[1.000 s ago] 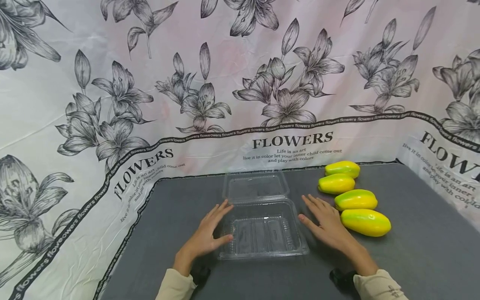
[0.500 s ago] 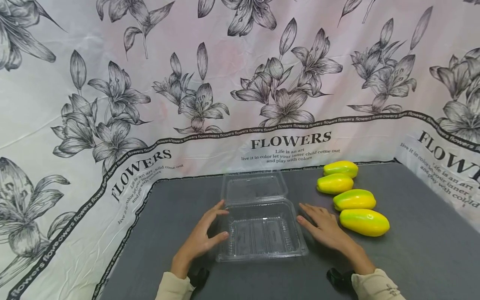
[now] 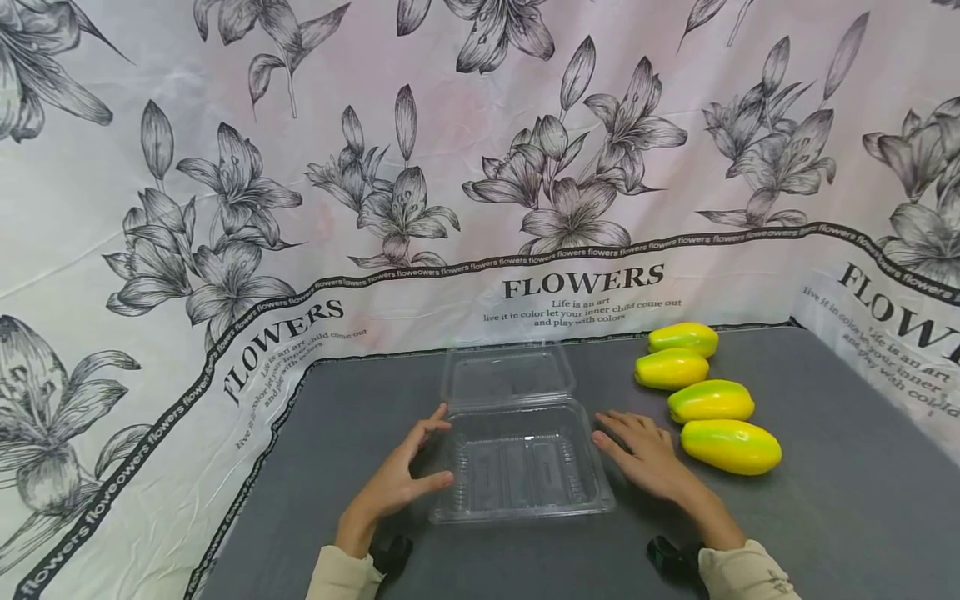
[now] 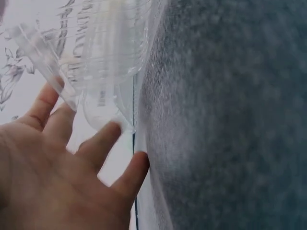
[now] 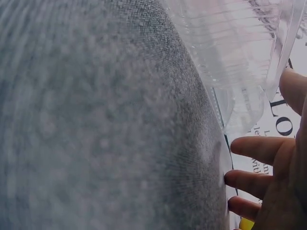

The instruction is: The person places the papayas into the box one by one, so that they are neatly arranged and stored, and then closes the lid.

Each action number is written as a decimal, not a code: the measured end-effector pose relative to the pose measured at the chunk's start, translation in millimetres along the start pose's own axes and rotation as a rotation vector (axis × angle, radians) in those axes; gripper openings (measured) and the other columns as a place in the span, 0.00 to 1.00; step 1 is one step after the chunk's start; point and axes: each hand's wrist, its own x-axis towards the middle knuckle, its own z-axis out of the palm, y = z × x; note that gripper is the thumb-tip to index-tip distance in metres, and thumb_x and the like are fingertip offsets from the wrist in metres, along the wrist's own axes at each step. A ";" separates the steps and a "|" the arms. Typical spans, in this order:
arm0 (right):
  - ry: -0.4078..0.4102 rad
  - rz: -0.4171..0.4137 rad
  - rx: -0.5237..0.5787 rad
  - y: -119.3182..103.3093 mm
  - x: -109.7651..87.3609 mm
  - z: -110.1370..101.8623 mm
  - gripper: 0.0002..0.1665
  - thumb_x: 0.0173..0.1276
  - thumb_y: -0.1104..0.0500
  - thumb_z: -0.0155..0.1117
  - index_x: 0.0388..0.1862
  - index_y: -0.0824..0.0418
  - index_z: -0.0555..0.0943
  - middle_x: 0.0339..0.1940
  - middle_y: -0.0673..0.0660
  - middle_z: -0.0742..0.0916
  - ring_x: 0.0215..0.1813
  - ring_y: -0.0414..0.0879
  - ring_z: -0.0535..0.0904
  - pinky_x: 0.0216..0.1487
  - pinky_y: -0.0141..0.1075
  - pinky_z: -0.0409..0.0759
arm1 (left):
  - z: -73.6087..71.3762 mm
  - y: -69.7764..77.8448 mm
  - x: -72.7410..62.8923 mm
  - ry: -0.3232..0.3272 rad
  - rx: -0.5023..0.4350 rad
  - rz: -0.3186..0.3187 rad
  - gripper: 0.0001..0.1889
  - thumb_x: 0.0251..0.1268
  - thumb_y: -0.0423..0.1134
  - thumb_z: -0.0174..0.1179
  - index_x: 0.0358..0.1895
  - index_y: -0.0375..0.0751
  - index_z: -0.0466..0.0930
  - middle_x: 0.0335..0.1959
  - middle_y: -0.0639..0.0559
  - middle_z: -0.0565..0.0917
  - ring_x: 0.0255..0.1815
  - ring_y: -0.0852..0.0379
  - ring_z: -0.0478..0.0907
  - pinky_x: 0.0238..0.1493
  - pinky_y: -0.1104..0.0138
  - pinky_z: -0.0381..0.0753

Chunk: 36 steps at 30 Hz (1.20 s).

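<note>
A clear plastic clamshell container (image 3: 525,510) lies on the table, its hinged lid (image 3: 510,375) folded back toward the wall. At the container's left side is my left hand (image 3: 392,482), fingers spread and thumb pointing at the side wall. My right hand (image 3: 647,457) is by the right side, fingers stretched forward. In the left wrist view, a finger overlaps the edge of the clear container (image 4: 110,38); contact is hard to tell. The right wrist view has the thumb close to the container's rim (image 5: 288,38). Neither hand grips anything.
Several yellow-green papayas (image 3: 731,447) lie in a staggered line on the right, beyond my right hand. The dark grey tabletop (image 3: 847,467) ends at a white cloth wall (image 3: 420,317) with lily prints. Dark straps (image 3: 393,554) sit at both wrists.
Both hands have come slightly back and down, the right hand's fingers lower beside the container. The container has shifted very slightly toward me and left. The papayas have stayed put.
</note>
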 end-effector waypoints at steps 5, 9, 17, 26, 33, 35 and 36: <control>-0.009 0.004 0.028 0.5 -1.2 -0.6 0.34 0.80 0.40 0.50 0.71 0.62 0.75 0.76 0.72 0.70 0.75 0.72 0.58 0.64 0.70 0.52 | -2.3 -1.7 -1.4 -0.032 -0.072 0.016 0.33 0.67 0.34 0.65 0.71 0.31 0.61 0.85 0.44 0.47 0.82 0.35 0.54 0.80 0.54 0.56; -0.012 -0.001 0.029 -0.3 -1.7 -1.7 0.33 0.80 0.41 0.51 0.70 0.62 0.77 0.76 0.72 0.70 0.76 0.72 0.58 0.65 0.71 0.52 | -2.7 -2.2 -0.2 -0.021 -0.052 0.001 0.34 0.65 0.34 0.68 0.71 0.33 0.62 0.85 0.45 0.47 0.82 0.37 0.55 0.80 0.58 0.56; -0.026 0.013 0.020 2.0 -1.7 -2.2 0.31 0.81 0.42 0.48 0.69 0.61 0.78 0.76 0.71 0.71 0.76 0.71 0.58 0.65 0.70 0.52 | -0.2 -5.8 0.4 0.031 0.027 -0.023 0.38 0.63 0.39 0.71 0.74 0.40 0.64 0.85 0.49 0.50 0.82 0.38 0.56 0.75 0.34 0.57; -0.037 0.007 0.053 4.3 -3.1 -3.0 0.30 0.82 0.43 0.47 0.70 0.59 0.77 0.77 0.71 0.70 0.77 0.71 0.56 0.65 0.70 0.51 | -0.8 -4.8 0.8 0.030 0.032 -0.075 0.36 0.63 0.43 0.72 0.73 0.45 0.67 0.84 0.56 0.54 0.81 0.42 0.60 0.76 0.36 0.57; -0.046 0.005 0.059 4.7 -1.5 -4.9 0.30 0.83 0.43 0.46 0.70 0.60 0.77 0.77 0.71 0.69 0.78 0.71 0.55 0.67 0.71 0.49 | -1.3 -4.8 2.8 0.024 0.027 -0.022 0.35 0.65 0.40 0.71 0.72 0.40 0.66 0.85 0.51 0.53 0.79 0.39 0.64 0.75 0.33 0.55; -0.058 0.009 0.057 5.1 -1.4 -5.9 0.31 0.83 0.42 0.46 0.70 0.60 0.76 0.77 0.70 0.69 0.78 0.71 0.55 0.67 0.70 0.49 | -0.7 -5.2 2.7 0.023 0.027 -0.024 0.35 0.65 0.40 0.70 0.72 0.40 0.66 0.85 0.50 0.53 0.79 0.38 0.64 0.74 0.32 0.54; -0.066 0.012 0.058 5.4 -1.4 -6.6 0.31 0.83 0.42 0.46 0.70 0.60 0.76 0.77 0.70 0.69 0.78 0.71 0.55 0.68 0.71 0.49 | -0.2 -5.3 2.5 0.025 0.028 -0.028 0.35 0.65 0.40 0.71 0.72 0.39 0.66 0.85 0.51 0.53 0.78 0.38 0.64 0.74 0.31 0.54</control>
